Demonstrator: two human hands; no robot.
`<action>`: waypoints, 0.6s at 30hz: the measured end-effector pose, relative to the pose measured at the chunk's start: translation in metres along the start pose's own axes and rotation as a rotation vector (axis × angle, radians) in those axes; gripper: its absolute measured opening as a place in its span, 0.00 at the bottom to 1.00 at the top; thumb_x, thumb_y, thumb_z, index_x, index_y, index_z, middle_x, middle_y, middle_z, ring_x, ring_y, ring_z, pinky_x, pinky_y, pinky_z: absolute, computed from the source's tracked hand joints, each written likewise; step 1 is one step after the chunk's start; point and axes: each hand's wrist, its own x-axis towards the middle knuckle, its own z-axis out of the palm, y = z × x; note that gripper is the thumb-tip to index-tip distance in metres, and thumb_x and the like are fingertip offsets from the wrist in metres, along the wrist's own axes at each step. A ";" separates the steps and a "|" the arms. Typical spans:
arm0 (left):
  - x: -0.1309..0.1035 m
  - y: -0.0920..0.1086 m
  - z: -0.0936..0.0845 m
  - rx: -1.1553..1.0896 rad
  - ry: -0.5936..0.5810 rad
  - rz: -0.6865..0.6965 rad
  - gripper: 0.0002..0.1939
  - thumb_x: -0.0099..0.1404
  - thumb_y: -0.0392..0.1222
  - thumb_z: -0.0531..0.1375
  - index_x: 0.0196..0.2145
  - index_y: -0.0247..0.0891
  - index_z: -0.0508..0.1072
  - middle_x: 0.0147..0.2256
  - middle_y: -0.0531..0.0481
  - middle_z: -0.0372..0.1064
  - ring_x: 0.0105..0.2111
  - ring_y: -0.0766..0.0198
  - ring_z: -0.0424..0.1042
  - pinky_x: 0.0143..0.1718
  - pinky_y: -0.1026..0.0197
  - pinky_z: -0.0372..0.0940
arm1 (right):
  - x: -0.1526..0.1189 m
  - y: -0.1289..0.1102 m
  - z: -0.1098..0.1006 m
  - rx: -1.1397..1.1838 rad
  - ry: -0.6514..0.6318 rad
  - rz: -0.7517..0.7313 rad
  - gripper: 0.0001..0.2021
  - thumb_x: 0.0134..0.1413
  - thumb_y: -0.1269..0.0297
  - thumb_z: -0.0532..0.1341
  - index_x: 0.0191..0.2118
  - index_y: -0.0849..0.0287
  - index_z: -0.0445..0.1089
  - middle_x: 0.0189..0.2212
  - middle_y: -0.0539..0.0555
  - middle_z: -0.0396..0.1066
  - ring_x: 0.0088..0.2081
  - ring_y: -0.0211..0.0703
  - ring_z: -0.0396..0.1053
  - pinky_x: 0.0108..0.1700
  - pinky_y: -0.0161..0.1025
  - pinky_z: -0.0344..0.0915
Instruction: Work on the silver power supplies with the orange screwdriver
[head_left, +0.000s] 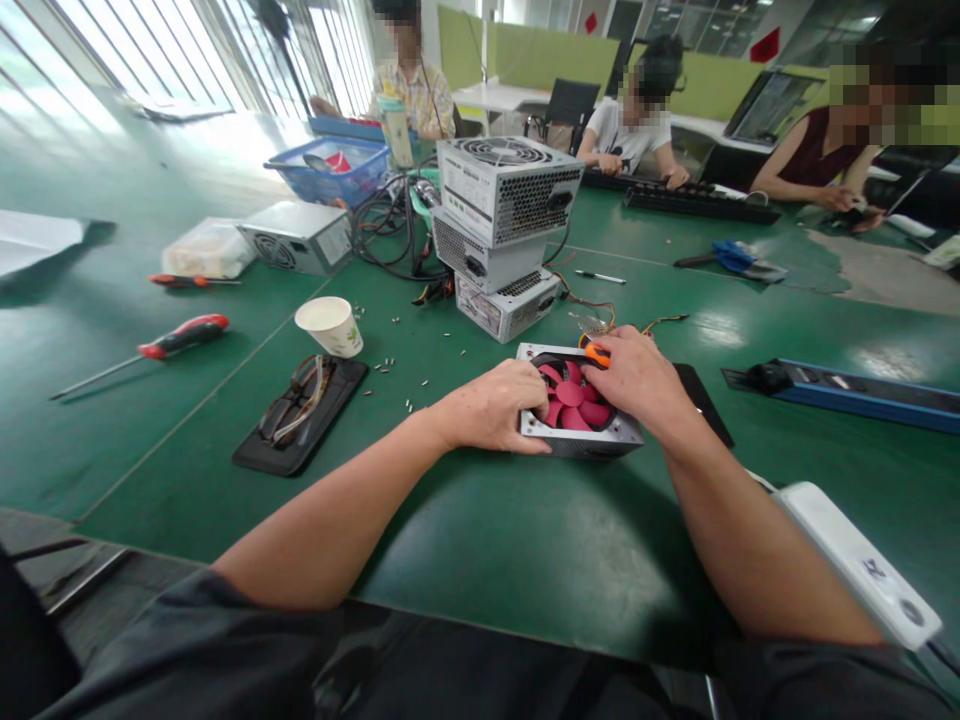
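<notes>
A power supply unit [585, 440] with a red fan [571, 393] facing up rests on the green table in front of me. My left hand [499, 408] grips its left side, thumb along the near wall and fingertips curled over the rim beside the fan blades. At the far right corner of the casing, my right hand [636, 372] is closed around a small orange tool handle [598, 354]. The rest of that tool is hidden by my fingers and the casing. Thin coloured wires [600, 318] spread behind the unit.
Three stacked power supplies [499, 235] stand beyond my hands. Leftward are a paper cup [330, 327], glasses on a black case [300, 420], loose small screws and a red-black screwdriver [184, 337]. A white power strip [859, 565] lies right. Several people sit across the table.
</notes>
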 end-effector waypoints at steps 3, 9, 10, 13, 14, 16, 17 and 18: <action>0.000 -0.001 0.002 -0.001 0.012 0.005 0.16 0.63 0.53 0.69 0.34 0.37 0.75 0.35 0.45 0.75 0.44 0.53 0.72 0.52 0.52 0.64 | 0.000 -0.001 0.000 -0.004 0.004 0.004 0.17 0.61 0.55 0.60 0.51 0.56 0.77 0.54 0.63 0.70 0.53 0.61 0.69 0.53 0.53 0.68; 0.000 -0.001 0.003 -0.007 0.017 0.007 0.16 0.62 0.53 0.70 0.34 0.37 0.76 0.36 0.45 0.75 0.44 0.53 0.72 0.52 0.52 0.64 | 0.000 -0.002 0.000 -0.009 0.009 0.010 0.17 0.61 0.55 0.60 0.51 0.56 0.77 0.54 0.62 0.69 0.53 0.61 0.69 0.53 0.52 0.68; 0.000 -0.001 0.002 -0.010 0.017 0.006 0.16 0.62 0.53 0.70 0.34 0.37 0.76 0.36 0.45 0.75 0.44 0.53 0.72 0.52 0.52 0.64 | 0.001 -0.002 0.000 -0.009 0.008 0.010 0.17 0.61 0.55 0.60 0.51 0.56 0.77 0.54 0.63 0.70 0.53 0.61 0.69 0.53 0.52 0.68; 0.000 0.000 0.002 -0.014 0.018 0.006 0.16 0.62 0.53 0.70 0.34 0.38 0.76 0.36 0.46 0.76 0.44 0.53 0.72 0.53 0.52 0.64 | 0.001 -0.002 -0.001 -0.011 0.003 0.010 0.17 0.61 0.55 0.60 0.50 0.56 0.78 0.55 0.63 0.70 0.53 0.61 0.70 0.54 0.52 0.68; 0.000 0.000 0.001 -0.016 0.020 0.007 0.16 0.62 0.53 0.70 0.34 0.37 0.76 0.37 0.46 0.76 0.45 0.53 0.72 0.53 0.52 0.64 | 0.001 -0.002 -0.001 -0.012 0.003 0.010 0.17 0.61 0.55 0.60 0.50 0.56 0.78 0.55 0.63 0.69 0.53 0.61 0.70 0.54 0.52 0.68; 0.000 0.000 0.002 -0.020 0.023 0.008 0.16 0.62 0.53 0.71 0.35 0.37 0.76 0.37 0.46 0.77 0.45 0.53 0.72 0.53 0.52 0.64 | 0.001 -0.001 -0.001 -0.014 0.001 0.009 0.17 0.61 0.55 0.60 0.50 0.56 0.78 0.55 0.63 0.69 0.53 0.61 0.70 0.53 0.52 0.68; 0.000 0.000 0.002 -0.022 0.022 0.007 0.16 0.61 0.52 0.71 0.35 0.38 0.76 0.37 0.46 0.77 0.45 0.53 0.72 0.54 0.52 0.64 | 0.001 -0.001 0.000 -0.014 0.000 0.008 0.17 0.61 0.55 0.60 0.50 0.55 0.78 0.55 0.62 0.69 0.53 0.61 0.70 0.53 0.52 0.68; 0.000 0.000 0.002 -0.025 0.021 0.007 0.15 0.61 0.52 0.71 0.35 0.38 0.76 0.37 0.46 0.77 0.45 0.53 0.72 0.54 0.52 0.64 | 0.001 -0.001 0.000 -0.015 -0.002 0.006 0.17 0.61 0.55 0.60 0.50 0.55 0.78 0.55 0.62 0.69 0.53 0.61 0.70 0.53 0.52 0.68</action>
